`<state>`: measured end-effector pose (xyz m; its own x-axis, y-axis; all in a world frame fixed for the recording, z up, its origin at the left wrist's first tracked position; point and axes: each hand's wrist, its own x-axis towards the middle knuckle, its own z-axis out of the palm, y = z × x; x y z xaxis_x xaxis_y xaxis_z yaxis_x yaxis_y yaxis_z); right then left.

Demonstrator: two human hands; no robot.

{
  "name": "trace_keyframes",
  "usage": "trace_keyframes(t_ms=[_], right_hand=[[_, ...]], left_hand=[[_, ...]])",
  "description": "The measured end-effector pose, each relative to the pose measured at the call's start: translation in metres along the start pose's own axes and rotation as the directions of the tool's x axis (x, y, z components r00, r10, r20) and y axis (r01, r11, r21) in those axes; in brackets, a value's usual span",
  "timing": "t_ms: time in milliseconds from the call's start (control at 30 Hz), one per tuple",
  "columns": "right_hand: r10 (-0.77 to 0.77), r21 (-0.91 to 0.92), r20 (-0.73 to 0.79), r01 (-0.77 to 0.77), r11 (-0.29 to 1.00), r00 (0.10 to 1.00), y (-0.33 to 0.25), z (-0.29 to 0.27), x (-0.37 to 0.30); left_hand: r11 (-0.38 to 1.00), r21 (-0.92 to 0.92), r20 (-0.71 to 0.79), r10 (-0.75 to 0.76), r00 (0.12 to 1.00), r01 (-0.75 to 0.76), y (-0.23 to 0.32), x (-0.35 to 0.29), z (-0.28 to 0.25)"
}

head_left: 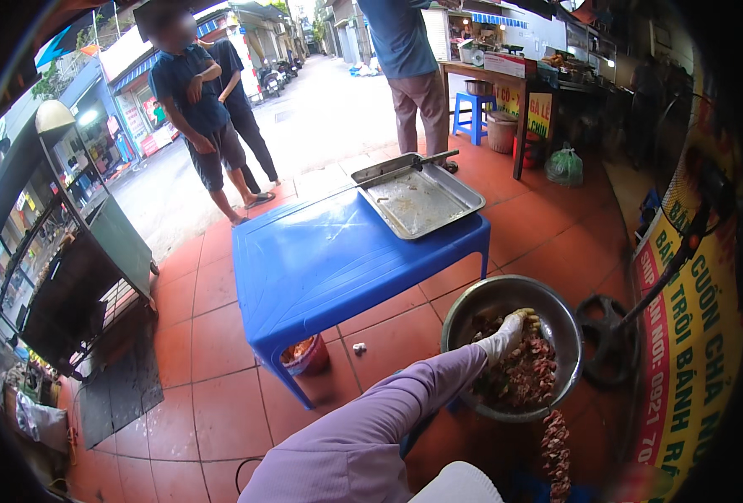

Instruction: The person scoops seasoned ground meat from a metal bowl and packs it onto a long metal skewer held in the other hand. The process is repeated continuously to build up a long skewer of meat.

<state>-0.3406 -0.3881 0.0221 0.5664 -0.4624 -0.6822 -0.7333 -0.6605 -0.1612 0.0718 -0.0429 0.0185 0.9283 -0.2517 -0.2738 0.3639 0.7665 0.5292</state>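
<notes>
My left hand, in a pale glove with yellowish fingers, reaches from a lilac sleeve into a wide metal bowl. Its fingers curl down over reddish meat pieces that lie in the bowl; whatever is between the fingertips is hidden. A long row of threaded meat, like a loaded skewer, runs from the bowl's near rim toward the lower edge. My right hand does not show.
A blue plastic table stands ahead, bearing a metal tray with a long dark tool across it. Underneath is a reddish bucket. A fan-like stand stands right of the bowl, a cart at left. People stand beyond.
</notes>
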Motion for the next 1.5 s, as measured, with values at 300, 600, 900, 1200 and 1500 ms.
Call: trace_keyframes(t_ms=[300,600,900,1200,1500], right_hand=[[-0.007,0.004,-0.007,0.007,1.000,1.000,0.004,0.001,0.006],[0.007,0.002,-0.013,-0.007,1.000,1.000,0.010,0.000,0.004],[0.009,0.016,-0.013,-0.009,1.000,1.000,0.008,0.007,0.012],[0.000,-0.023,-0.003,0.000,1.000,1.000,0.027,0.014,0.020],[0.025,0.152,0.012,-0.026,0.988,1.000,0.117,0.023,-0.021]], left_hand=[[0.950,0.238,0.008,-0.208,0.978,0.200,-0.022,-0.013,0.012],[0.282,0.927,0.301,-0.171,0.938,-0.246,-0.012,-0.034,-0.041],[-0.527,0.838,0.114,-0.079,0.990,-0.139,0.017,0.013,-0.110],[-0.498,0.778,0.244,-0.322,0.915,-0.383,0.051,0.019,-0.147],[0.777,0.578,0.083,-0.359,0.930,0.249,0.104,-0.107,0.046]])
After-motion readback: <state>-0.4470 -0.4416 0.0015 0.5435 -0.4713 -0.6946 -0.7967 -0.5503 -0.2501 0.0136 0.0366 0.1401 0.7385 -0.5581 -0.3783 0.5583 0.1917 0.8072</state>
